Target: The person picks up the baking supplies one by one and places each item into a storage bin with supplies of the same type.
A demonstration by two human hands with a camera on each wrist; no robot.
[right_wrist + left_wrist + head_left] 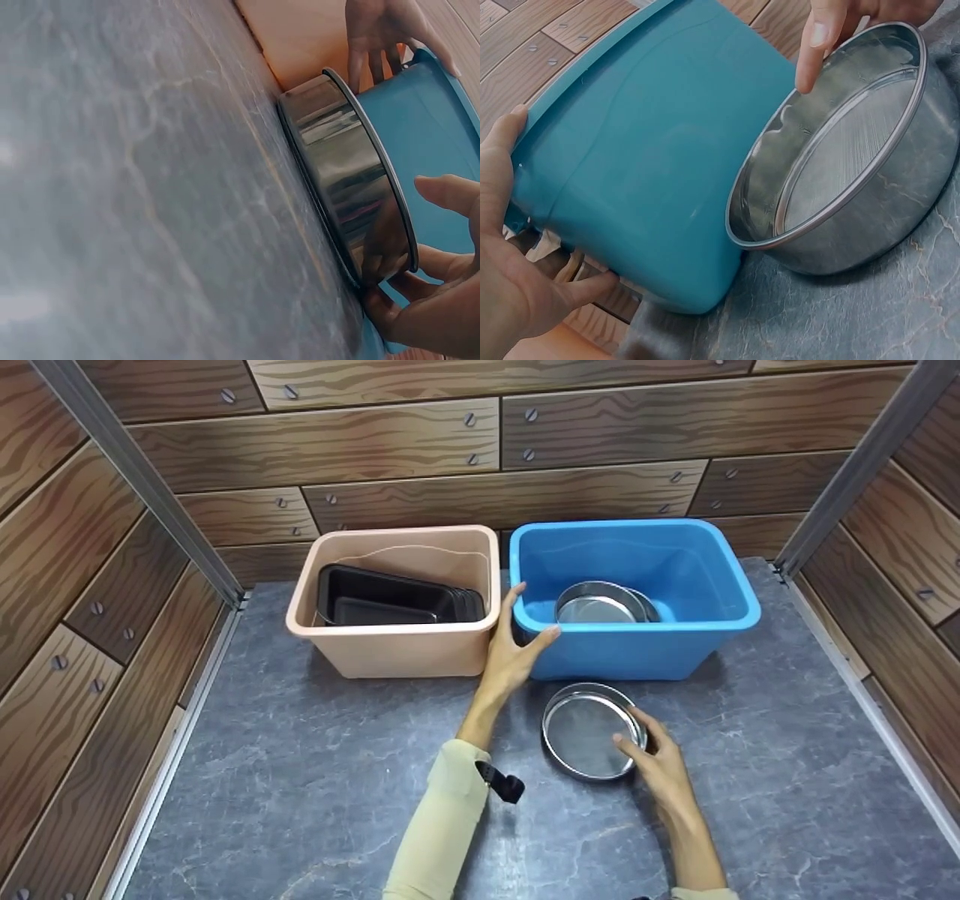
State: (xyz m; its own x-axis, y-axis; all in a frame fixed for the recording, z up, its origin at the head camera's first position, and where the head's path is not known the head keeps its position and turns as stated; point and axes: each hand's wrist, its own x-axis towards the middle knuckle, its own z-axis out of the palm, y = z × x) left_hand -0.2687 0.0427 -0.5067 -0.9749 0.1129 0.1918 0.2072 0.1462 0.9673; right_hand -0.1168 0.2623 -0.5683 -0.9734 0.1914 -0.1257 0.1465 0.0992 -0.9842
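Observation:
A round, shiny metal sieve [585, 735] stands on the floor in front of the blue bin [622, 652], its rim facing up. My right hand [664, 769] is at the sieve's right side; in the right wrist view its fingers touch the outer wall low down, while the thumb [446, 193] is held apart from the rim. My left hand [514, 652] holds the blue bin's near left corner, thumb on the front rim and fingers along the left side. Inside that bin lie round metal sieves [600, 604], partly hidden by its front wall.
A peach bin [405, 652] with several black loaf pans [390, 596] stands left of the blue bin, a narrow gap between them. Wood-patterned walls [405, 442] enclose the grey marbled floor [315, 780] at the back and sides.

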